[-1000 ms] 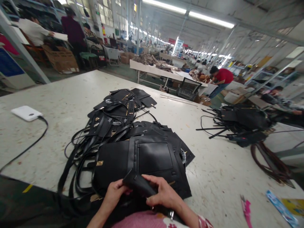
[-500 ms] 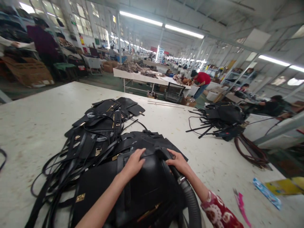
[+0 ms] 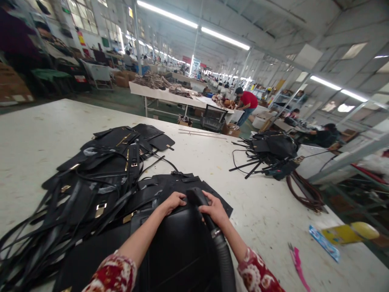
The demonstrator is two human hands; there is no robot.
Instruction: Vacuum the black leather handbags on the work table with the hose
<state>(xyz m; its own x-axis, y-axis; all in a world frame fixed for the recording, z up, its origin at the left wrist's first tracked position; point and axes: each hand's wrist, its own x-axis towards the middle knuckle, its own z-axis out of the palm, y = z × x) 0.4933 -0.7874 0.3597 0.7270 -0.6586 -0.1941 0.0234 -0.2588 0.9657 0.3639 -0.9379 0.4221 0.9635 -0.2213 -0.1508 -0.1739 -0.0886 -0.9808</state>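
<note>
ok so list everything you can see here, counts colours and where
table: one, white, under everything
bag: one, black, nearest, under both hands
nozzle: one, black, over the bag
hose: one, grey, ribbed, trailing from the nozzle
strap and panel pile: one, black with gold fittings, left of the bag
second pile: one, black, far right
brown straps: one coil, right of the second pile
pink tool: one, near right
blue packet: one, right edge
person in red top: one, at a far table
left hand: fingers curled over bag's far edge
right hand: gripping the nozzle

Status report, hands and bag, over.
Left hand on bag, top edge. Right hand gripping hose nozzle over bag. Strap pile crowds left side.
</note>
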